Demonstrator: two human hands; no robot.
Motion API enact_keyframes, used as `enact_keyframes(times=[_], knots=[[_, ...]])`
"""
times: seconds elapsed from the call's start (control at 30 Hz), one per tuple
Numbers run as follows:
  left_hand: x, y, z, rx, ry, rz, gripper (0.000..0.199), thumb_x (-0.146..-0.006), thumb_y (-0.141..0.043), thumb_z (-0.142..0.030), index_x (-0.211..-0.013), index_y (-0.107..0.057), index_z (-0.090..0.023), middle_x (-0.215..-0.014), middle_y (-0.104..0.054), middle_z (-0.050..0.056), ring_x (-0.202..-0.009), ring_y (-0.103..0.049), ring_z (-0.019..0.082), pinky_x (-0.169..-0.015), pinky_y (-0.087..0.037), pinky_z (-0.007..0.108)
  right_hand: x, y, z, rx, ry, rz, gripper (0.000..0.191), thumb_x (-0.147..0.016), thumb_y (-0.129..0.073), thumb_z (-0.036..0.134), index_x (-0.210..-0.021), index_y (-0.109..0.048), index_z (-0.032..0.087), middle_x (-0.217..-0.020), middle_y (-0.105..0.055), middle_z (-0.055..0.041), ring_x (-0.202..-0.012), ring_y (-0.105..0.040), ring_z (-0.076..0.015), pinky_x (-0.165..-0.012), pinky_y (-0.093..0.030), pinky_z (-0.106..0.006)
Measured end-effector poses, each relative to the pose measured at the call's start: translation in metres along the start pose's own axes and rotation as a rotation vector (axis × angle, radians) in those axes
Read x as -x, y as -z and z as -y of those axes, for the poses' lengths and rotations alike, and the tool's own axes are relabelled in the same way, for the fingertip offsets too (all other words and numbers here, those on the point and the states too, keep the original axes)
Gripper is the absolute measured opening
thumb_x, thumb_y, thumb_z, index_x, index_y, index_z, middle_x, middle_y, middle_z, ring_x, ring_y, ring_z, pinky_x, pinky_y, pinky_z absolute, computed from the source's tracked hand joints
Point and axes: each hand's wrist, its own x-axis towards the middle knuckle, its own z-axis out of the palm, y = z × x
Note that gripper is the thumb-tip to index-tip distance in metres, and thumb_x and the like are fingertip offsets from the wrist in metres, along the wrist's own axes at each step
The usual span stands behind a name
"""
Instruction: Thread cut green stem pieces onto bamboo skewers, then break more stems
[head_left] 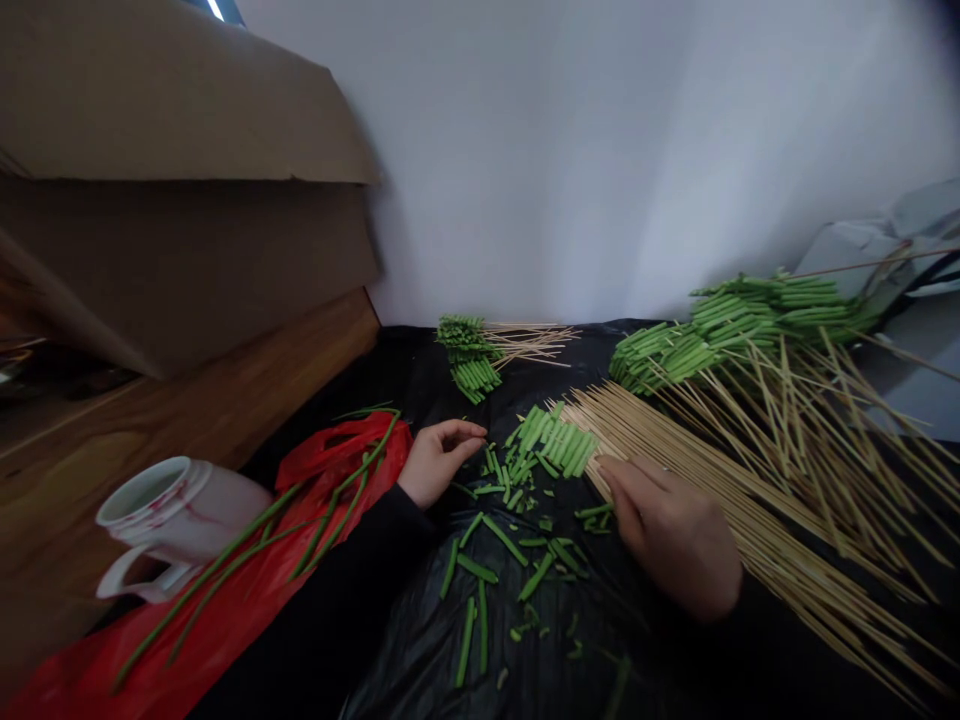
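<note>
My left hand [441, 462] hangs with loosely curled fingers just left of a scatter of cut green bean pieces [499, 562], holding nothing I can see. My right hand [667, 530] lies over the ends of a wide fan of bamboo skewers [739, 500], and its grip is hidden. Short bean pieces threaded on skewers [555, 442] lie between my hands. Further back stand a small skewered bunch [471, 352] and a larger heap [739, 325]. Long uncut green beans [217, 572] lie across a red plastic bag [225, 610] to my left.
A black plastic sheet [420, 370] covers the work surface. A white mug [169, 520] with red marks lies tilted beside the red bag. A wooden edge [195, 400] and cardboard box [180, 120] stand at left, a white wall [600, 150] behind.
</note>
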Motion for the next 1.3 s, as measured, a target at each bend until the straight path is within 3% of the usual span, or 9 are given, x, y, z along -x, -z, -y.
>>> enact_keyframes(times=[0.1,0.23,0.37,0.57,0.73,0.83,1.0,1.1,1.3], knots=[[0.002,-0.004,0.004,-0.332,-0.201,0.072,0.016,-0.082,-0.059,-0.021,-0.090,-0.072,-0.017,-0.093,-0.073,0.006,-0.089,-0.064,0.020,-0.085,-0.046,0.035,-0.001,0.001,0.001,0.006,-0.002,-0.005,0.020,-0.092,-0.046,0.018,-0.100,-0.065,0.018,-0.081,-0.066,-0.0036,-0.075,-0.061,-0.0153,-0.069,-0.040,-0.026],[0.004,-0.006,0.009,-0.668,-0.375,0.160,0.029,-0.083,-0.053,-0.009,-0.104,-0.069,-0.020,-0.103,-0.071,0.005,-0.098,-0.059,0.021,-0.090,-0.043,0.035,-0.001,0.001,0.002,-0.020,0.001,0.004,0.020,-0.091,-0.046,0.018,-0.099,-0.065,0.018,-0.082,-0.066,-0.0037,-0.074,-0.061,-0.0153,-0.069,-0.040,-0.027],[0.005,-0.005,0.008,-0.850,-0.402,0.181,0.032,-0.082,-0.057,-0.011,-0.112,-0.065,-0.020,-0.106,-0.069,0.006,-0.101,-0.056,0.023,-0.090,-0.043,0.036,0.000,0.000,0.003,-0.016,-0.004,0.013,0.020,-0.091,-0.047,0.018,-0.098,-0.065,0.018,-0.080,-0.065,-0.0031,-0.072,-0.060,-0.0145,-0.066,-0.039,-0.026],[0.005,-0.003,0.002,-0.938,-0.378,0.186,0.011,-0.083,-0.061,-0.019,-0.089,-0.070,-0.019,-0.092,-0.067,0.007,-0.093,-0.055,0.022,-0.084,-0.043,0.035,0.001,0.000,0.004,-0.029,-0.009,0.021,0.020,-0.091,-0.047,0.019,-0.098,-0.065,0.019,-0.077,-0.064,-0.0026,-0.072,-0.060,-0.0141,-0.065,-0.038,-0.026],[0.002,-0.001,0.003,-0.624,-0.321,0.052,0.008,-0.081,-0.063,-0.023,-0.081,-0.069,-0.019,-0.088,-0.068,0.006,-0.088,-0.058,0.021,-0.083,-0.042,0.034,0.000,0.001,0.004,-0.043,-0.017,0.012,0.021,-0.092,-0.046,0.021,-0.097,-0.066,0.019,-0.076,-0.063,-0.0029,-0.071,-0.059,-0.0140,-0.066,-0.039,-0.026],[0.000,-0.002,0.003,-0.164,-0.104,-0.017,0.017,-0.075,-0.070,-0.030,-0.084,-0.070,-0.017,-0.081,-0.070,0.005,-0.077,-0.061,0.018,-0.077,-0.045,0.032,0.000,0.002,0.006,-0.062,-0.003,0.017,0.022,-0.092,-0.045,0.018,-0.100,-0.065,0.018,-0.077,-0.064,-0.0033,-0.073,-0.060,-0.0142,-0.068,-0.040,-0.025],[0.001,-0.008,0.000,0.475,0.268,0.016,0.037,-0.056,-0.085,-0.034,-0.087,-0.074,-0.016,-0.082,-0.073,0.005,-0.071,-0.063,0.012,-0.065,-0.045,0.022,0.003,0.000,0.013,-0.072,0.029,0.054,0.022,-0.090,-0.046,0.015,-0.101,-0.065,0.018,-0.077,-0.063,-0.0028,-0.070,-0.059,-0.0138,-0.067,-0.039,-0.025],[0.003,-0.011,-0.001,0.609,0.333,0.045,0.040,-0.051,-0.088,-0.032,-0.084,-0.075,-0.015,-0.080,-0.072,0.004,-0.069,-0.062,0.008,-0.062,-0.045,0.017,0.005,-0.002,0.016,-0.089,0.038,0.070,0.022,-0.090,-0.045,0.015,-0.102,-0.064,0.018,-0.077,-0.063,-0.0030,-0.069,-0.058,-0.0141,-0.065,-0.038,-0.026],[0.004,-0.012,-0.002,0.650,0.360,0.082,0.041,-0.052,-0.088,-0.033,-0.086,-0.076,-0.014,-0.074,-0.070,0.004,-0.067,-0.061,0.007,-0.061,-0.046,0.015,0.006,-0.004,0.017,-0.079,0.044,0.068,0.023,-0.091,-0.044,0.015,-0.100,-0.065,0.018,-0.073,-0.060,-0.0020,-0.065,-0.056,-0.0132,-0.061,-0.035,-0.026]])
